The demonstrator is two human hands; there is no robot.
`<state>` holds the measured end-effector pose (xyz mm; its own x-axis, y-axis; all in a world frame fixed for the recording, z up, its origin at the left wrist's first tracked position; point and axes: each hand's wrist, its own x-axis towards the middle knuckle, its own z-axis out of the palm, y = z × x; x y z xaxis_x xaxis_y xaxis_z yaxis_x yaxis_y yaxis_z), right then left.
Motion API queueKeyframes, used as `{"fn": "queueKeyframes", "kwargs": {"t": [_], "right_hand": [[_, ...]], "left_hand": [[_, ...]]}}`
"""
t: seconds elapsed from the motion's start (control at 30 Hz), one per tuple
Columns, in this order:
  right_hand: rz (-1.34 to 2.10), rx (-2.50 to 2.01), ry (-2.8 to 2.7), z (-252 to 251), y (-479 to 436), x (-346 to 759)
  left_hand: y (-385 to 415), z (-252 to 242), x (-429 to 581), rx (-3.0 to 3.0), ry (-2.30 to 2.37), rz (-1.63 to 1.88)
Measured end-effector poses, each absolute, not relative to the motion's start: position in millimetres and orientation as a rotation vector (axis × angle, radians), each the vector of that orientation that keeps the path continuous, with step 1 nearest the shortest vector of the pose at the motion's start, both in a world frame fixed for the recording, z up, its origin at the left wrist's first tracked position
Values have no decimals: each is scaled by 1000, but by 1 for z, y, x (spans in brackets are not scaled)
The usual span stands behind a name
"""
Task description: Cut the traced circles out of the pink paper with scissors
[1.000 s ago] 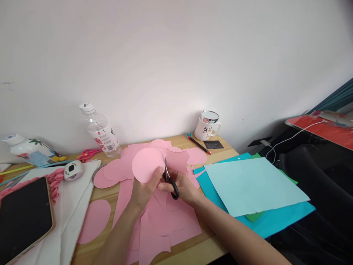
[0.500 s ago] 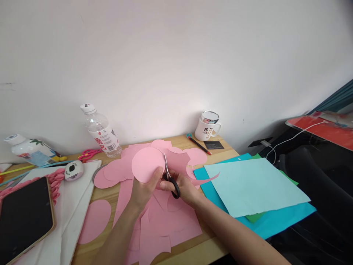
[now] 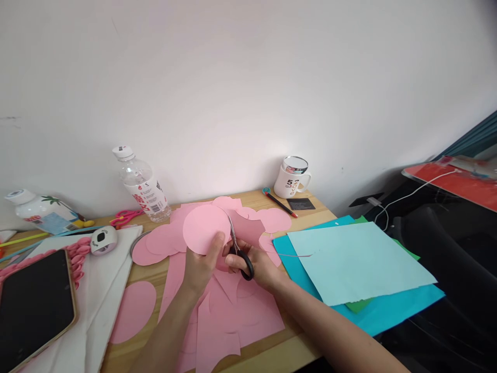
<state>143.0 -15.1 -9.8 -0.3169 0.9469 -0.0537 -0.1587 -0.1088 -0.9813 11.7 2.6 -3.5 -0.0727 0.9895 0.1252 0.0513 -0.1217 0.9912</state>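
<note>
My left hand [image 3: 205, 263] pinches a round pink paper piece [image 3: 205, 228], thumb on its face. In my right hand [image 3: 254, 263] are black-handled scissors [image 3: 245, 264], their blades lying along the circle's right edge. A curved pink offcut [image 3: 248, 228] hangs to the right of the blades, and a thin strip of it sticks out past my right hand. Under both hands lie pink paper sheets and scraps [image 3: 252, 316]. A loose pink circle [image 3: 134, 311] rests on the table to the left.
A clear plastic bottle [image 3: 143, 186] and a white mug [image 3: 291, 176] stand by the wall, with a pencil [image 3: 281, 203] near the mug. Pale blue paper [image 3: 357, 264] tops a stack on the right. At left are a phone [image 3: 37, 311] and pink-handled scissors [image 3: 126, 217].
The pink circle has shifted slightly left with my left hand. The scissor blades look closer together, and the offcut strip on the right has turned edge-on.
</note>
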Motion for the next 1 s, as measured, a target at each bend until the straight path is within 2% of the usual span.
{"fn": "queueKeyframes", "kwargs": {"t": [0.1,0.4,1.0], "right_hand": [[1603,-983,-1241,-15,-15,144],[1385,-1047,-1334,-33,-10,153],[1438,-1016,-1345,-28,-12,153]], "left_hand": [[3,-4,11,1276,1298,1345],[3,-4,6,1407,1233,1308],[3,0,6,1362,1216,1317]]}}
